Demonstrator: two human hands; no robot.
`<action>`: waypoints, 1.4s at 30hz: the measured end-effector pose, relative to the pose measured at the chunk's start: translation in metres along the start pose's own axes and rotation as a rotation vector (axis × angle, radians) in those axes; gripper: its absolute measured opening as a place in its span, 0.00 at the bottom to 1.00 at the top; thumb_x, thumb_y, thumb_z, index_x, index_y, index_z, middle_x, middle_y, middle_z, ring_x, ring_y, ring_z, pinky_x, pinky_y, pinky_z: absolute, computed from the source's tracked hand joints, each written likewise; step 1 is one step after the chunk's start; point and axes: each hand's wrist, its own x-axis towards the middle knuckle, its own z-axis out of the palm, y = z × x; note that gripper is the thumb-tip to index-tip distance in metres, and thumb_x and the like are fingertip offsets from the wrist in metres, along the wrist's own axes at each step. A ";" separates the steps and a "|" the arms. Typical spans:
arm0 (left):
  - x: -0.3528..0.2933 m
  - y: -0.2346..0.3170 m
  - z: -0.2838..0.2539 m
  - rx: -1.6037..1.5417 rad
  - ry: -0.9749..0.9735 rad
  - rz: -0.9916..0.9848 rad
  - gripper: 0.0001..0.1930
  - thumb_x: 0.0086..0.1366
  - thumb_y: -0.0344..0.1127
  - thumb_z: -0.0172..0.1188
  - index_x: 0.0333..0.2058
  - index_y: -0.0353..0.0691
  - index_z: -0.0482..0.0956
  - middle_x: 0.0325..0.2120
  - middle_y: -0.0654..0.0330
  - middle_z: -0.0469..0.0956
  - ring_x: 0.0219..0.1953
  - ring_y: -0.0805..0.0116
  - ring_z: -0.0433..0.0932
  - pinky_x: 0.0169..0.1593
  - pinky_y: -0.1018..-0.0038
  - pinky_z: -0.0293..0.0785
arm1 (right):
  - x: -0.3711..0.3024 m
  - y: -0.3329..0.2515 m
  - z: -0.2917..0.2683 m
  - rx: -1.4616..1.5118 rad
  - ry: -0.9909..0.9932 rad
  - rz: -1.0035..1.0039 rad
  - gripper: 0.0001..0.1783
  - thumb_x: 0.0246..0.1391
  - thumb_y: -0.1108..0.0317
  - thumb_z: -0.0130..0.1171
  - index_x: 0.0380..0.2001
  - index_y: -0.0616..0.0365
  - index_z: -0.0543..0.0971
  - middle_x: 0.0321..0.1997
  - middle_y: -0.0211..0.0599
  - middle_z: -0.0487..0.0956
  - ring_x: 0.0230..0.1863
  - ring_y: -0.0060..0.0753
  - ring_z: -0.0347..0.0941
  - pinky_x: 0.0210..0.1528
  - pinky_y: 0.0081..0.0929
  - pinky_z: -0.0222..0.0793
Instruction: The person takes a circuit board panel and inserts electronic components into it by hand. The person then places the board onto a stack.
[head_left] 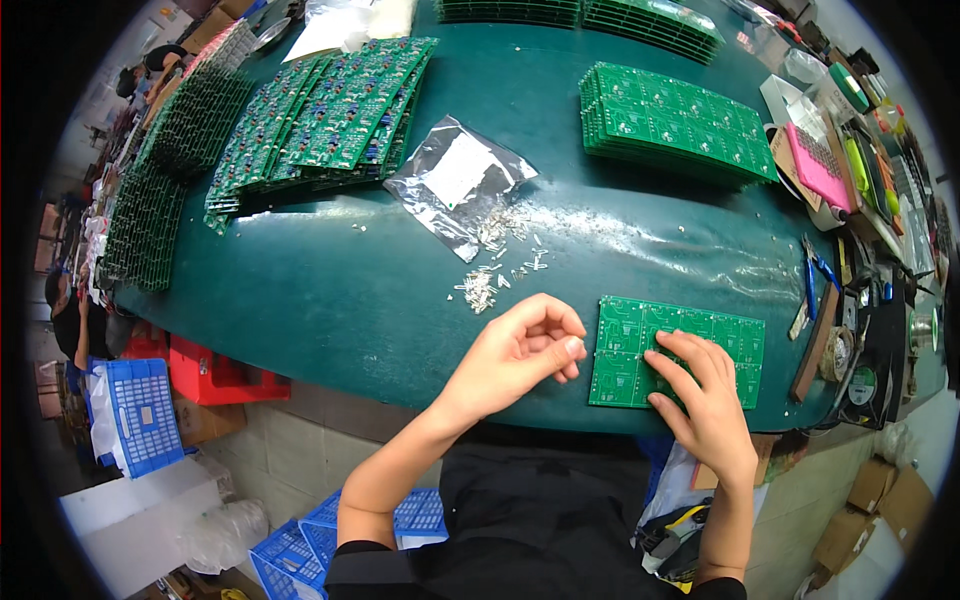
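Note:
A green circuit board panel [620, 375] lies flat near the table's front edge. My right hand [705, 395] rests on its middle, fingers stretched out and apart, fingertips touching the surface. Just left of the panel, my left hand [520, 355] is raised with curled fingers, thumb and forefinger pinched together; whatever they hold is too small to make out. Beyond that hand sits a loose heap of small pale metal parts [478, 290]. A clear plastic bag [425, 210] with a white label lies behind the heap, more of these parts scattered by its mouth.
Bare green panels form a stack [680, 115] at the back right. Populated boards [350, 110] lean in piles at the back left, beside tall racked stacks [150, 215]. Blue-handled pliers [812, 280], a brown bar [817, 345] and a pink box [820, 170] line the right edge.

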 end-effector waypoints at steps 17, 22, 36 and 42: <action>-0.005 -0.012 0.033 -0.057 -0.152 -0.108 0.08 0.70 0.29 0.58 0.45 0.34 0.75 0.35 0.58 0.80 0.35 0.74 0.80 0.41 0.76 0.79 | 0.008 -0.024 0.026 0.903 0.321 0.284 0.06 0.50 0.77 0.67 0.32 0.62 0.80 0.33 0.36 0.78 0.37 0.30 0.75 0.42 0.25 0.70; -0.008 -0.015 0.035 0.076 -0.117 -0.036 0.10 0.71 0.35 0.59 0.43 0.33 0.77 0.32 0.62 0.80 0.34 0.78 0.79 0.39 0.80 0.77 | 0.013 -0.031 0.027 0.828 0.304 0.255 0.06 0.50 0.77 0.67 0.32 0.62 0.81 0.32 0.37 0.79 0.36 0.30 0.75 0.41 0.25 0.71; 0.022 0.019 -0.031 1.651 0.414 0.563 0.09 0.60 0.29 0.64 0.40 0.40 0.79 0.38 0.59 0.75 0.41 0.57 0.75 0.46 0.66 0.73 | 0.027 -0.019 0.057 0.236 0.446 0.218 0.06 0.46 0.76 0.68 0.29 0.55 0.81 0.31 0.32 0.77 0.36 0.36 0.72 0.41 0.32 0.64; 0.026 0.014 -0.043 1.598 0.376 0.547 0.07 0.59 0.28 0.64 0.35 0.40 0.76 0.35 0.58 0.73 0.41 0.57 0.74 0.46 0.65 0.72 | 0.030 -0.020 0.058 0.198 0.423 0.206 0.07 0.46 0.74 0.69 0.30 0.54 0.82 0.31 0.30 0.77 0.36 0.34 0.71 0.41 0.31 0.61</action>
